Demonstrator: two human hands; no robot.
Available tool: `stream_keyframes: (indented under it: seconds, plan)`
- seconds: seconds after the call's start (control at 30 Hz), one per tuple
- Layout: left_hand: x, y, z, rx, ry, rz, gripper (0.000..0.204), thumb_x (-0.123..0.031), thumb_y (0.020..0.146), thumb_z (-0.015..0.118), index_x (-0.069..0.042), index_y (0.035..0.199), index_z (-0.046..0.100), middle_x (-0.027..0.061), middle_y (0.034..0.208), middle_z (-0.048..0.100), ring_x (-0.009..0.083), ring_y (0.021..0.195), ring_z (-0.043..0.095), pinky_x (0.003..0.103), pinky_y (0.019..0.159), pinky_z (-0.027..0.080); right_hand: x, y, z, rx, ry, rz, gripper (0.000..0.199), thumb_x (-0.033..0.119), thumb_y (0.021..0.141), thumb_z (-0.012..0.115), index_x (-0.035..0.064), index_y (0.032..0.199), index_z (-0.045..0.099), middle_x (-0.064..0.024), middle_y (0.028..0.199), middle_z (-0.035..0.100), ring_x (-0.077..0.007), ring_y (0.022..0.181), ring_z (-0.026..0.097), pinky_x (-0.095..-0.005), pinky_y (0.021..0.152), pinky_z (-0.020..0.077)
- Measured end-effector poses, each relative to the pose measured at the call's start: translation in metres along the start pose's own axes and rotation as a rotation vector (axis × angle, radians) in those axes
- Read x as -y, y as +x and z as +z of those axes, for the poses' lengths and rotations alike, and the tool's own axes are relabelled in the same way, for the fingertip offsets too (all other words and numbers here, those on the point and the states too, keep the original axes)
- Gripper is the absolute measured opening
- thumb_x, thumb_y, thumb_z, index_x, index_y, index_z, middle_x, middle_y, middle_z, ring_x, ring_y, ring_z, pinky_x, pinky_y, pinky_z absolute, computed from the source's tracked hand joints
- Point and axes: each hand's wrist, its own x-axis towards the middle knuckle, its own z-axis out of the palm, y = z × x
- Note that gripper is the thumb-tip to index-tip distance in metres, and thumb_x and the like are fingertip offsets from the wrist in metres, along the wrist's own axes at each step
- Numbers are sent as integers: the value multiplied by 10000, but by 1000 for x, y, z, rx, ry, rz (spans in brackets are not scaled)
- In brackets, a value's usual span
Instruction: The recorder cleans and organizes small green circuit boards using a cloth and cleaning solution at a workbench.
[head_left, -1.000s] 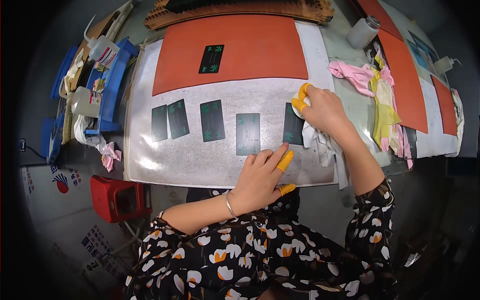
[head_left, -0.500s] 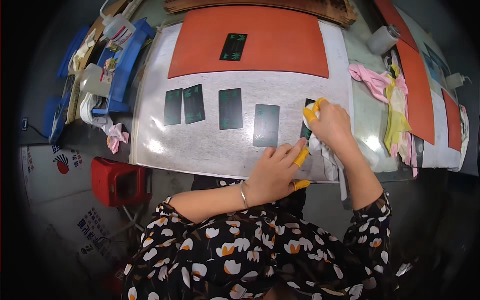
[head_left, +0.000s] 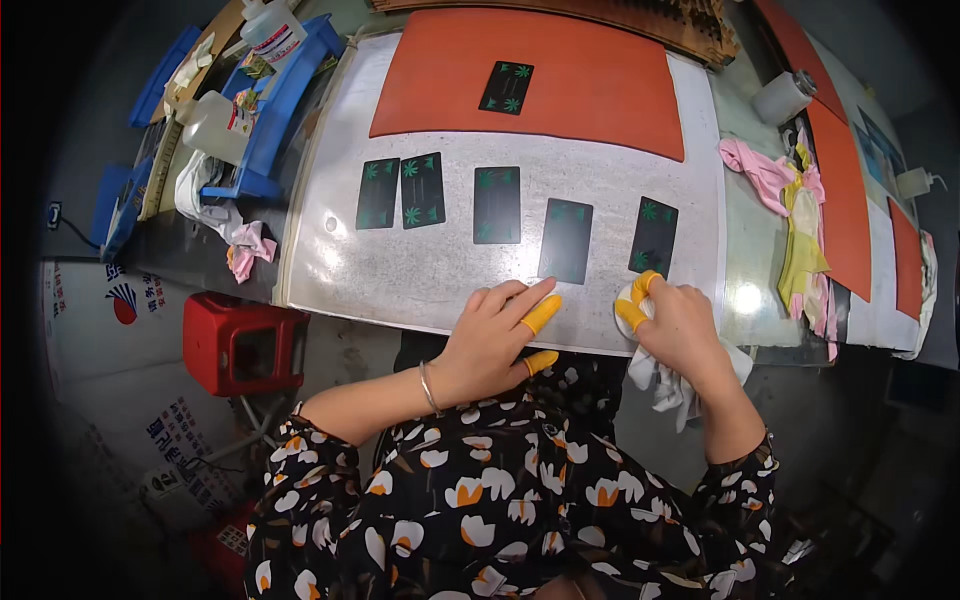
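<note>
By the table's near edge point(head_left: 385, 308), smudging a card point(head_left: 567, 240) is being risked by the close, empty, half-spread left hand point(head_left: 485, 335), cloth point(head_left: 668, 390) being pinched by the right hand point(head_left: 685, 325).

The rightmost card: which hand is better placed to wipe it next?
Probably the right hand: it holds the white cloth just below the rightmost card. The left hand has no cloth and is nearer the neighbouring card.

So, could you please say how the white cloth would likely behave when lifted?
The white cloth should be floppy: its end hangs in folds off the table. It probably squashes easily, being bunched under the right hand.
</note>
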Motion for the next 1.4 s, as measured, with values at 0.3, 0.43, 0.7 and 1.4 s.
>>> stream_keyframes:
  seconds: [0.3,0.43,0.7,1.4]
  plan:
    - [5,6,0,-70,37,18,525,-219,639,656,5,1087,499,78,1275,403,257,1005,425,361,820,331,19,59,-14,-91,40,20,290,277,740,584,19,872,564,-190,687,586,-352,675,563,-413,629,426]
    - [5,3,1,-80,58,9,534,-205,625,658,10,1087,497,76,1280,400,254,1000,426,357,811,331,25,70,-10,-81,14,25,290,268,739,580,11,874,578,-192,735,595,-347,720,567,-413,657,428]
    - [0,9,5,-94,115,-31,553,-270,650,651,20,1092,492,91,1283,393,251,988,422,354,799,323,22,87,-10,-160,21,31,272,250,737,580,10,864,580,-205,775,598,-359,767,564,-414,678,428]
    - [1,11,8,-91,150,-66,592,-359,663,639,19,1098,505,104,1298,376,235,967,420,343,757,317,50,136,1,-156,-18,68,271,214,707,541,-8,854,588,-205,829,614,-344,812,591,-409,710,462]
